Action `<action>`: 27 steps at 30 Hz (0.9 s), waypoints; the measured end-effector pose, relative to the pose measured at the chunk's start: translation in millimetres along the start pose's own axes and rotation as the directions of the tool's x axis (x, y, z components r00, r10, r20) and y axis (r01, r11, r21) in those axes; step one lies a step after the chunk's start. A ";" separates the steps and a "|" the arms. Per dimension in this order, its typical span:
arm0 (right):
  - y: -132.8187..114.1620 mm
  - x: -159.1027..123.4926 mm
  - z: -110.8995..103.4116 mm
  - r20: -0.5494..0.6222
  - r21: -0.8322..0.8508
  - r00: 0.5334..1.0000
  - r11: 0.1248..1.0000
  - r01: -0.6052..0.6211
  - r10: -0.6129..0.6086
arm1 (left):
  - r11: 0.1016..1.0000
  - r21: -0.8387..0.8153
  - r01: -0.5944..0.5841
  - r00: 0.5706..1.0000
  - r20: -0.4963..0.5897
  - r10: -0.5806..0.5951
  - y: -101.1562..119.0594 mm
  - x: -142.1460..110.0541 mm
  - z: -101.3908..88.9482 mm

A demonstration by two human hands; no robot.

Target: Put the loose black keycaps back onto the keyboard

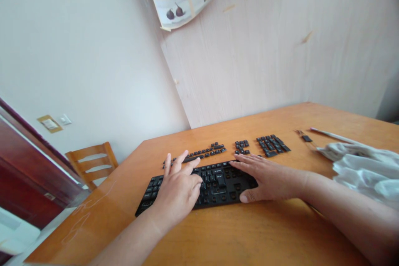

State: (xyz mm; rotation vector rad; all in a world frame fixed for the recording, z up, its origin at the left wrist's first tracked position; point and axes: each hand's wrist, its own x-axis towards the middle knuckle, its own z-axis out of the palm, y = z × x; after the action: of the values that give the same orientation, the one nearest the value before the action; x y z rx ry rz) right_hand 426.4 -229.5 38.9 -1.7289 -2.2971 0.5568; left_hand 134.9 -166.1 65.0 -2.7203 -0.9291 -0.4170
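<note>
A black keyboard (215, 204) lies on the wooden table, with some keys in place and open sockets showing in its middle and right parts. Over its left-middle part is my left hand (177, 189); three fingers are raised and apart, while the index finger and thumb come together low over the keys. Whatever may be between those two fingertips is hidden. My right hand (258, 176) rests with outstretched fingers on the keyboard's right end, the thumb at its near edge. Beyond the keyboard are loose black keycaps in a long row (205, 152), a small group (241, 146) and a larger block (272, 145).
On the right of the table (264, 237) are a crumpled pale cloth (358, 166), a thin pencil-like stick (333, 134) and a small dark item (306, 138) with thin prongs. A wooden chair (93, 162) stands past the left edge. A wall rises behind the table.
</note>
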 end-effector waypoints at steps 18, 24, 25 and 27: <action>0.1 -2.1 -0.5 -0.012 0.058 1.000 0.998 0.013 -0.013 | 0.979 -0.094 0.181 0.983 0.028 -0.179 -67.1 99.6 41.7; -2.8 -3.4 -4.3 0.010 0.089 1.000 0.996 0.005 -0.006 | 0.979 -0.083 0.185 0.976 0.128 -0.174 -80.7 151.7 79.4; -3.6 -3.6 -5.2 0.016 0.088 1.000 0.996 0.002 -0.004 | 0.978 -0.083 0.189 0.973 0.149 -0.176 -81.1 157.7 83.8; -4.4 -3.9 -6.3 0.021 0.094 1.000 0.996 0.001 -0.003 | 0.979 -0.086 0.185 0.968 0.187 -0.167 -81.2 167.1 91.0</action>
State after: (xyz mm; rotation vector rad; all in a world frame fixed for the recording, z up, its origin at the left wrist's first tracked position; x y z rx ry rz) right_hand 426.2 -233.2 46.7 -1.6853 -2.2476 0.6747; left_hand 228.1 17.8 47.6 -2.8151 -1.2363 -0.2612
